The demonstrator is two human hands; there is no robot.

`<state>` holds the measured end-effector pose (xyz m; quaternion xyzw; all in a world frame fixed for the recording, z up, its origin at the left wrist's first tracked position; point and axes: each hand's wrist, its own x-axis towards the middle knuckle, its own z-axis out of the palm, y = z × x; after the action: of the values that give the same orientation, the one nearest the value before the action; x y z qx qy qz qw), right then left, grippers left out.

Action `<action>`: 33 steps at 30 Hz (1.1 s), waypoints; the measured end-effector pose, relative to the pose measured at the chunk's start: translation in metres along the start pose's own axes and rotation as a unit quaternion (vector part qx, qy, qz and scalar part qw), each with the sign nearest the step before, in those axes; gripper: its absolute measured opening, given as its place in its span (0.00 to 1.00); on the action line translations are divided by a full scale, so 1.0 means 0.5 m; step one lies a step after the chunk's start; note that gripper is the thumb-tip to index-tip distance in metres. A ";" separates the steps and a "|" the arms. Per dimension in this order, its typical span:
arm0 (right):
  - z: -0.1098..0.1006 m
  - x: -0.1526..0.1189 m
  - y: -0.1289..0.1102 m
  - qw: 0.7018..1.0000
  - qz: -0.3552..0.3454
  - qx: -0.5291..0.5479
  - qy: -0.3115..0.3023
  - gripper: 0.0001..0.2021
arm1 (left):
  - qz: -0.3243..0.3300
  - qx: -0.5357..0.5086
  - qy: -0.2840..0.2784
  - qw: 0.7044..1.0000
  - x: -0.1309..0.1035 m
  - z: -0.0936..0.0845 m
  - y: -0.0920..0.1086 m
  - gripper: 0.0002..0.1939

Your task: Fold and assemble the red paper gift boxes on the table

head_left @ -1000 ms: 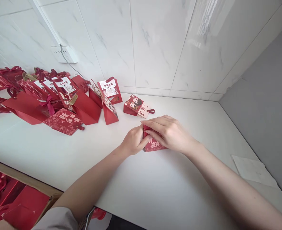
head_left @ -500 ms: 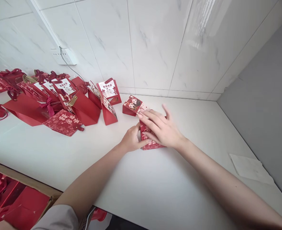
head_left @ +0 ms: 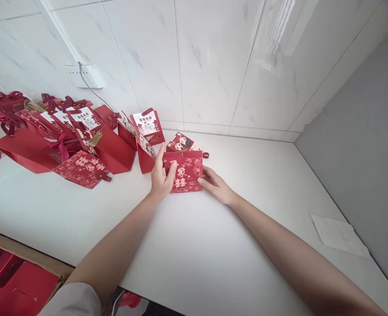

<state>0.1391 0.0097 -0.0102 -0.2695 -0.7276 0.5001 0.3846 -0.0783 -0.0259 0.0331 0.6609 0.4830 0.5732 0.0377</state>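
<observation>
A red patterned gift bag (head_left: 190, 172) with pale Chinese characters is held up between my two hands, its front facing me. My left hand (head_left: 161, 173) grips its left side, thumb across the front. At the right edge my right hand (head_left: 216, 185) holds it, thumb in front and the other fingers partly hidden behind. Just behind the bag lies a small box with two cartoon figures (head_left: 181, 141), partly covered by it. A small dark red strap end (head_left: 206, 155) shows at the bag's upper right.
Red bags (head_left: 116, 147) with handles and ribbons crowd the left of the white table (head_left: 246, 245). A cardboard box (head_left: 32, 254) of red items sits lower left. White paper (head_left: 339, 235) lies at right. A cable hangs from a wall socket (head_left: 85, 77).
The bag has moved left and now shows its front more fully. My right hand has gone from lying over it to its right edge; my left hand has shifted left and up along its side.
</observation>
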 end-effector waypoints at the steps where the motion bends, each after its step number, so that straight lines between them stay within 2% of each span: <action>1: 0.002 -0.001 -0.001 1.000 0.004 -0.014 0.001 0.29 | -0.002 0.010 0.003 1.000 0.000 -0.002 0.003 0.34; 5: 0.005 -0.003 0.004 0.999 0.007 -0.048 0.007 0.27 | -0.014 0.024 0.010 1.000 -0.006 -0.001 0.008 0.35; 9: 0.003 -0.004 0.006 0.998 -0.004 -0.059 0.005 0.26 | -0.005 0.025 0.067 0.997 -0.009 0.001 0.006 0.34; 12: -0.001 -0.005 0.001 0.998 -0.013 -0.063 0.000 0.26 | -0.011 -0.004 0.107 0.994 -0.004 -0.001 0.013 0.28; 16: -0.005 -0.006 -0.007 0.998 -0.017 -0.062 -0.009 0.25 | -0.068 -0.070 0.133 0.986 0.017 -0.018 0.028 0.16; 22: -0.005 -0.007 -0.006 0.998 -0.017 -0.052 -0.011 0.25 | -0.164 -0.183 0.054 0.968 0.045 -0.055 -0.008 0.15; 27: -0.004 -0.008 -0.005 0.999 -0.020 -0.047 -0.013 0.25 | -0.217 -0.228 0.024 0.949 0.046 -0.059 -0.025 0.17; 33: -0.006 -0.008 -0.006 0.999 -0.019 -0.046 -0.013 0.24 | -0.214 -0.237 -0.004 0.948 0.050 -0.064 -0.013 0.14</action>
<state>0.1439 0.0070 -0.0081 -0.2663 -0.7596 0.4627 0.3714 -0.1107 -0.0214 0.0584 0.5163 0.4628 0.6470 0.3172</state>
